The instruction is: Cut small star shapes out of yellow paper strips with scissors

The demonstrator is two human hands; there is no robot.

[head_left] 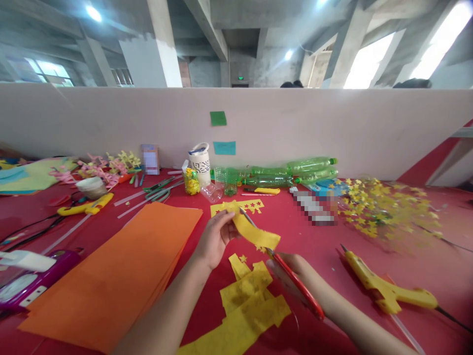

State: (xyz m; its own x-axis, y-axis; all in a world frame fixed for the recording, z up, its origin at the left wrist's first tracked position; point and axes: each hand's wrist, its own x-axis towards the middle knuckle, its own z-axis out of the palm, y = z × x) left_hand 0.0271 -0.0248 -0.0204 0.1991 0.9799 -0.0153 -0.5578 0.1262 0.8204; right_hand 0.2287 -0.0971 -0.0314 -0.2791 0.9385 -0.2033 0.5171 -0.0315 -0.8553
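My left hand [219, 235] pinches the upper left end of a curved yellow strip [256, 231] above the red table. In my right hand [293, 273] is a pair of red-handled scissors [295, 282], its metal part close to the strip's lower right end. Small star shapes show at the strip's lower edge. Beneath my hands lie several overlapping yellow pieces [247, 291] and a small yellow star [243, 258]. A yellow sheet with star-shaped holes [254, 204] lies just behind my left hand.
Orange sheets [121, 266] cover the left front. A yellow glue gun [384, 286] and yellow star sprays [377, 207] are at the right. Green bottles [271, 178] and a white cup [199, 165] line the back. A purple power strip [37, 281] sits at the far left.
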